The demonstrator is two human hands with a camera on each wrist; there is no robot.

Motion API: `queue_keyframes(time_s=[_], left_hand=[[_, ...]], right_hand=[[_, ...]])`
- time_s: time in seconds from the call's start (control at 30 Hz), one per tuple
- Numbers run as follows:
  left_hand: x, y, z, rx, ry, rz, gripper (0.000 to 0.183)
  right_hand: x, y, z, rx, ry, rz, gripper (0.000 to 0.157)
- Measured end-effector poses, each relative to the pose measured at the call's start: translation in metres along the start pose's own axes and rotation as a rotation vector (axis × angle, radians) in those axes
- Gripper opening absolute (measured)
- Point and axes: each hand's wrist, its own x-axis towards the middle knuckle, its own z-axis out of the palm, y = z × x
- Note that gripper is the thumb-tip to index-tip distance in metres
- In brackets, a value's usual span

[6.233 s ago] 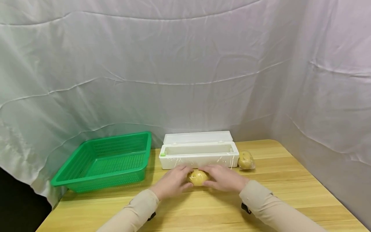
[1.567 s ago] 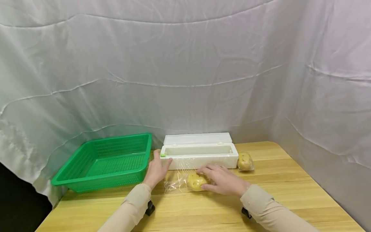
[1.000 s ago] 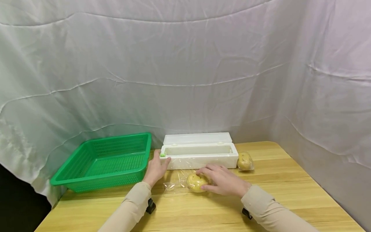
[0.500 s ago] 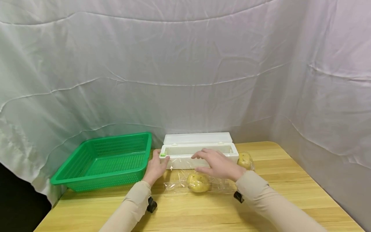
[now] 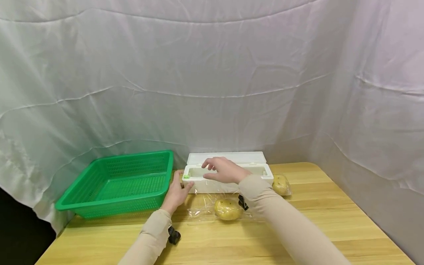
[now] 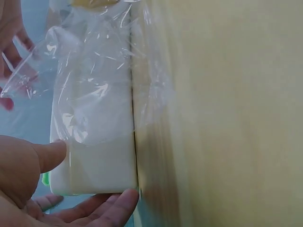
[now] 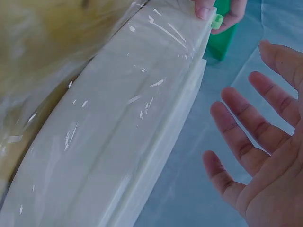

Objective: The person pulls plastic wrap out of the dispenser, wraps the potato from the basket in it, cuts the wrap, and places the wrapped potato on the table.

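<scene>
A white cling film dispenser box [image 5: 212, 187] stands at the back of the table with its lid [image 5: 228, 158] raised. My left hand [image 5: 176, 193] grips the box's left end, thumb on one face and fingers round the end, beside the green slider [image 5: 186, 176]. My right hand [image 5: 224, 170] hovers above the box's trough with fingers spread and nothing in them, as the right wrist view also shows. A potato [image 5: 228, 209] lies in front of the box on clear cling film [image 5: 201, 212], which stretches from the box over and around it.
Another potato [image 5: 281, 185], wrapped in film, sits against the box's right end. To the left stands a green perforated basket [image 5: 114, 207]. A grey curtain [image 5: 212, 81] hangs behind the wooden table [image 5: 205, 246].
Six seconds ago both hands held the potato. Since then my left hand has moved to the box's left end, and my right hand has released the potato, rising up and left over the box.
</scene>
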Motion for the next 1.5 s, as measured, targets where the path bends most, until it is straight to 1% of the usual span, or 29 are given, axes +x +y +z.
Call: queue_keyframes(time_s=[0.07,0.2,0.3,0.4,0.53,0.67,0.8,0.9,1.0,1.1,1.2,1.37,1.5], left_hand=[[0.001,0.0,-0.001,0.03,0.001,0.02,0.055],[0.002,0.002,-0.003,0.126,-0.005,0.054,0.055],[0.003,0.003,-0.003,0.156,-0.015,0.06,0.052],[0.004,0.001,-0.004,0.149,-0.02,0.058,0.052],[0.005,-0.001,-0.004,0.133,-0.025,0.057,0.053],[0.006,-0.001,-0.005,0.142,-0.037,0.034,0.057],[0.007,-0.002,-0.005,0.135,-0.063,0.0,0.059],[0.007,-0.002,-0.005,0.12,-0.077,-0.013,0.059],[0.008,-0.003,-0.006,0.127,-0.077,-0.004,0.057],[0.008,-0.003,-0.005,0.124,-0.071,0.005,0.053],[0.008,-0.002,-0.005,0.117,-0.068,0.009,0.05],[0.008,-0.002,-0.007,0.138,-0.073,0.003,0.055],[0.008,-0.004,-0.007,0.149,-0.076,-0.005,0.059]], right_hand=[[0.008,-0.002,0.003,0.009,-0.009,0.0,0.039],[0.02,-0.007,0.01,0.017,-0.019,-0.006,0.036],[0.029,-0.011,0.017,-0.002,-0.018,-0.001,0.033],[0.037,-0.017,0.024,-0.028,-0.01,0.028,0.029],[0.047,-0.027,0.031,-0.057,0.006,0.09,0.024],[0.057,-0.035,0.041,-0.095,0.047,0.145,0.02],[0.064,-0.039,0.052,-0.115,0.092,0.171,0.014],[0.068,-0.039,0.057,-0.12,0.12,0.183,0.009],[0.071,-0.04,0.059,-0.145,0.145,0.199,0.006],[0.07,-0.039,0.06,-0.18,0.15,0.211,0.007],[0.07,-0.039,0.06,-0.207,0.155,0.206,0.01],[0.069,-0.037,0.06,-0.243,0.175,0.206,0.012],[0.069,-0.035,0.06,-0.27,0.17,0.219,0.01]])
